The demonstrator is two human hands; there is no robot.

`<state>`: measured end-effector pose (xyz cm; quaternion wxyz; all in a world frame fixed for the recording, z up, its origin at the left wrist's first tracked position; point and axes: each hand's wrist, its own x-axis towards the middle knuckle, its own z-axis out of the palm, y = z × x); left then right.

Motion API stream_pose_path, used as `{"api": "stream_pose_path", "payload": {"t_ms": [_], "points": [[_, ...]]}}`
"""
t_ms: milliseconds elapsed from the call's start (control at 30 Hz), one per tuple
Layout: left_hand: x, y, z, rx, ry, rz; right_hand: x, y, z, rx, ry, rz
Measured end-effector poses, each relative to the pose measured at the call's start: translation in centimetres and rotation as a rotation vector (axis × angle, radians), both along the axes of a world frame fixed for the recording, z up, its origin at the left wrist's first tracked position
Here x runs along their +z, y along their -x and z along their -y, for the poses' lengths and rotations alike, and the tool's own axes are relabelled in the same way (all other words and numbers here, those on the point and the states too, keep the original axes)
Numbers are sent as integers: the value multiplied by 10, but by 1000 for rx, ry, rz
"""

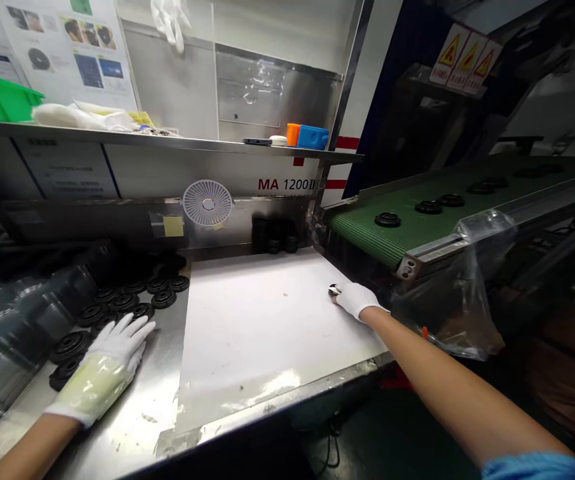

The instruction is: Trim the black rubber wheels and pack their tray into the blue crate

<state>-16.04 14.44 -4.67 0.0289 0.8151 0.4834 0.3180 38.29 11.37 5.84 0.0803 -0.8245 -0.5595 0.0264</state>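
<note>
My left hand (110, 360), in a white glove with a yellowish palm or back, is stretched out flat with its fingers extended. It lies by a group of black ringed round parts (124, 302) on the metal tabletop; whether it touches them I cannot tell. Above the right side of a white sheet (247, 327), my right hand (358, 300), also gloved in white, is closed around a small black-and-silver object (334, 290). Most of that object is hidden in the fingers, so its kind is unclear.
To the right, a green conveyor belt (362, 233) carries several black round parts (388, 219). Clear plastic trays (27, 327) are stacked at left. A small white fan (208, 203) stands behind the sheet, under a metal shelf (207, 143). A clear plastic bag (462, 293) hangs from the conveyor.
</note>
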Motion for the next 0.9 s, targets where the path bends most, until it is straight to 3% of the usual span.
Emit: {"api": "stream_pose_path", "payload": {"t_ms": [100, 167, 233, 333, 367, 433, 567, 633, 733, 900], "points": [[15, -9, -4, 62, -26, 128, -8, 21, 10, 74, -93, -68], [30, -40, 12, 138, 20, 390, -15, 56, 24, 181, -175, -166], [46, -89, 39, 188, 265, 797, -24, 104, 42, 347, -237, -292], [59, -163, 78, -43, 878, 1520, -42, 180, 69, 642, -311, -474], [59, -180, 87, -123, 1069, 1663, -48, 200, 77, 731, -331, -548], [56, -197, 96, -145, 1246, 1934, -58, 228, 87, 821, -333, -617], [45, -178, 99, -43, 1184, 2204, -67, 234, 90, 773, -344, -695], [44, -163, 102, -22, 1132, 2243, -69, 225, 89, 686, -366, -747], [49, -155, 106, -27, 1017, 2285, -69, 215, 88, 569, -285, -724], [60, -163, 107, -27, 941, 2261, -62, 216, 94, 573, -183, -613]]}}
